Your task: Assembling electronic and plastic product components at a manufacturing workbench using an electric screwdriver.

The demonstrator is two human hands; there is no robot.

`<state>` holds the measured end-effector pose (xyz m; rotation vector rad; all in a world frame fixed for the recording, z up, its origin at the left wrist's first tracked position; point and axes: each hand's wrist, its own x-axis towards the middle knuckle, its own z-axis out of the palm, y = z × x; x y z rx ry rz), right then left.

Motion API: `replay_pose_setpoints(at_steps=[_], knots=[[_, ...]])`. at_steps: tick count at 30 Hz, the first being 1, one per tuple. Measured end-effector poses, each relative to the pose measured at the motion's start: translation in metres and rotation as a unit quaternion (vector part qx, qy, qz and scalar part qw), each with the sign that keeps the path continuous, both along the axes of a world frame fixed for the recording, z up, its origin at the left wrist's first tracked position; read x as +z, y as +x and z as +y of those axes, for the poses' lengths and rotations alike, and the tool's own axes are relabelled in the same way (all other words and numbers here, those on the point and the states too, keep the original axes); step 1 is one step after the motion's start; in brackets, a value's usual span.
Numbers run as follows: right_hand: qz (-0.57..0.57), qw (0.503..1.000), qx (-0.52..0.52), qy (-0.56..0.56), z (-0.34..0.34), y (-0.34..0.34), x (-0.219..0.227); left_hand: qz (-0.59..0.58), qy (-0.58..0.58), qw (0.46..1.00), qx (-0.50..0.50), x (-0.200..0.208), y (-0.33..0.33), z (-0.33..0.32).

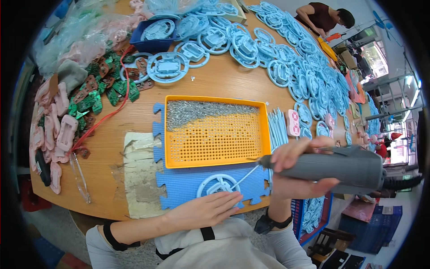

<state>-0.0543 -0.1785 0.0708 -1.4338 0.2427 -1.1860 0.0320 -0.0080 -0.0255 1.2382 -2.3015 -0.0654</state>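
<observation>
My right hand is wrapped round a grey electric screwdriver, whose bit points left by the front right corner of a yellow perforated tray. Many small silvery screws are heaped along the tray's far side. Below the tray, a light blue plastic wheel part lies on a blue foam mat. My left hand rests over its near side, fingers stretched out, hiding part of it. From the wheel a thin pale blue stick slants up toward the screwdriver's nose; whether they touch I cannot tell.
Light blue wheel parts cover the table's far and right sides. Blue sticks lie beside the tray, near a pink button piece. Green circuit boards, pink shells and a red cord lie left. Another person works far right.
</observation>
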Motion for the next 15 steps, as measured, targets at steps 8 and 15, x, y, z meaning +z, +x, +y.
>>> replay_pose_setpoints(at_steps=[8, 15], knots=[[-0.003, 0.991, -0.108, -0.085, -0.051, -0.014, -0.031, -0.145, 0.067, 0.987, 0.017, 0.010, -0.016, -0.025], [0.002, 0.993, -0.027, -0.116, -0.056, -0.002, -0.044, -0.112, 0.104, 0.988, 0.005, 0.006, -0.017, -0.032]])
